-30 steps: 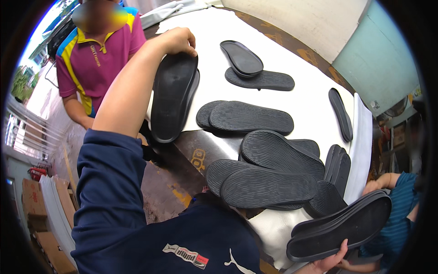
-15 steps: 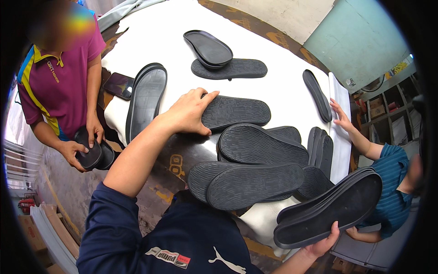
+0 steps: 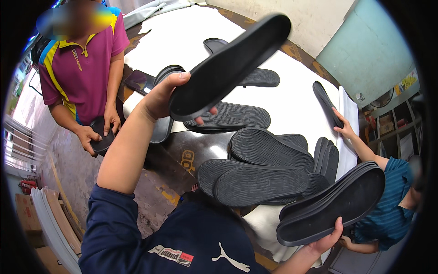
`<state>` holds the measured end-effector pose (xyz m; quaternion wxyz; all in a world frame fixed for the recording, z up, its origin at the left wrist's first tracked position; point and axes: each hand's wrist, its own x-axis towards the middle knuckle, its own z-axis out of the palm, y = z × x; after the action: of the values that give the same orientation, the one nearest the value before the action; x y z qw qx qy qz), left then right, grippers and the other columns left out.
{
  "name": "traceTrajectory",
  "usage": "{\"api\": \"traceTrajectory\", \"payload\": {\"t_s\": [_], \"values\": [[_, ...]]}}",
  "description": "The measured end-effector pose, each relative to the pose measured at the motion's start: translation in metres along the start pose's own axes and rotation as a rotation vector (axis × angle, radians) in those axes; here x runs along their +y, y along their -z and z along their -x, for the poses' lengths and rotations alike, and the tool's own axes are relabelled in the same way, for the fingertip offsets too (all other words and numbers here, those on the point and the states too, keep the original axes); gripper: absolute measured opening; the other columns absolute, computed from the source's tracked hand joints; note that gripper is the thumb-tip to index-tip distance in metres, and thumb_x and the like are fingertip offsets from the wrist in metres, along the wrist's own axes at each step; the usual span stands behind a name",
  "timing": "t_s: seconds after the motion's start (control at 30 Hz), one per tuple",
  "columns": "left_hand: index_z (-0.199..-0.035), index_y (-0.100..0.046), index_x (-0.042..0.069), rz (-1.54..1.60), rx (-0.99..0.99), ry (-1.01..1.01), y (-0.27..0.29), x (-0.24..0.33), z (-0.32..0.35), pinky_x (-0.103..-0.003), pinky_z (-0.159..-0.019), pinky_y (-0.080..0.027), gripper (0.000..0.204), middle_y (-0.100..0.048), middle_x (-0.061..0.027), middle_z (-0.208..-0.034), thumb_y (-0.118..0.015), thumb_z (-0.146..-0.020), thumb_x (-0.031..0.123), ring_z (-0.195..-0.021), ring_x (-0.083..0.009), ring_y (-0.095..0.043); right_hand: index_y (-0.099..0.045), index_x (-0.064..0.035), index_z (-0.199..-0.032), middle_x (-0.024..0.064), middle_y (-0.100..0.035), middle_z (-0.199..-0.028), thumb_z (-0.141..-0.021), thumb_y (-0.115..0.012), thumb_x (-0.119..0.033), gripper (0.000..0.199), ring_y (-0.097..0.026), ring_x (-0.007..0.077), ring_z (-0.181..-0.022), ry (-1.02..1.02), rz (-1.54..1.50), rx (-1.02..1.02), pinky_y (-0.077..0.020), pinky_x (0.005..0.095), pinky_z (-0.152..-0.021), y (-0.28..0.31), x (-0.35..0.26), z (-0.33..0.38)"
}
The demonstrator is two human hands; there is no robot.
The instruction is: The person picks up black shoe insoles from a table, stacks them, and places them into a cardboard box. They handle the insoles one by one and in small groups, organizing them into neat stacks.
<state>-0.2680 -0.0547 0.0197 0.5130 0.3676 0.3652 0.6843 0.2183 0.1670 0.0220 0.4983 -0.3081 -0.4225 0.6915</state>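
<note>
My left hand (image 3: pixel 159 97) is raised over the table, its thumb on top of a black shoe sole (image 3: pixel 230 68) and fingertips showing beneath. That sole is tilted, smooth inner face up, with its far end high toward the upper right. At the lower right, my right hand (image 3: pixel 326 239) grips a stack of black shoe soles (image 3: pixel 333 203) by its near edge. Below the raised sole lies a sole with a grooved tread (image 3: pixel 237 116). Between my hands rest several overlapping soles (image 3: pixel 262 185), tread upward.
A co-worker at left holds a black sole (image 3: pixel 101 137); another at right touches a sole (image 3: pixel 326 102) on the white sheet (image 3: pixel 292 77). Soles stand on edge near the sheet's right side (image 3: pixel 326 155). A phone (image 3: pixel 139 82) lies at the table's left edge.
My left hand has lifted a sole off the table and tipped it up, uncovering another sole's tread. My right hand still holds the stack. The view has shifted slightly.
</note>
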Motion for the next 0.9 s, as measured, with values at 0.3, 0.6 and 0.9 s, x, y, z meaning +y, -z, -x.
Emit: {"api": "traceTrajectory", "payload": {"t_s": [0.3,0.6,0.9], "values": [[-0.121,-0.063,-0.006,-0.204,0.255,0.274,-0.047,-0.087,0.032,-0.036,-0.069,-0.064,0.037,-0.073,-0.0141,-0.103,-0.073,-0.090,0.013,-0.090,-0.0217,-0.073,-0.047,0.0041,-0.143,0.0205,-0.059,-0.136,-0.100,-0.049,-0.031,0.056,-0.060,0.0332,-0.122,0.023,0.081,-0.095,-0.0500,0.0455,-0.104,-0.012,-0.003,-0.008],[-0.110,-0.069,-0.003,-0.294,1.033,-0.829,0.029,0.088,0.038,-0.024,-0.069,-0.055,0.035,-0.074,-0.0086,-0.096,-0.080,-0.091,0.024,-0.077,-0.0137,-0.070,-0.049,0.0036,-0.141,0.0196,-0.061,-0.134,-0.102,-0.049,-0.032,0.053,-0.063,0.0323,-0.119,-0.070,-0.001,-0.009,-0.0521,0.0442,-0.103,0.000,-0.010,-0.010],[-0.125,-0.070,-0.002,-1.721,1.107,0.264,0.098,0.040,-0.011,-0.041,-0.098,-0.053,0.068,-0.071,-0.0261,-0.118,-0.083,-0.080,0.048,-0.107,-0.0355,-0.070,-0.048,0.0045,-0.141,0.0226,-0.059,-0.133,-0.094,-0.050,-0.021,0.054,-0.063,0.0335,-0.118,0.014,0.132,0.023,-0.0549,0.0447,-0.101,-0.010,0.004,0.006]]}}
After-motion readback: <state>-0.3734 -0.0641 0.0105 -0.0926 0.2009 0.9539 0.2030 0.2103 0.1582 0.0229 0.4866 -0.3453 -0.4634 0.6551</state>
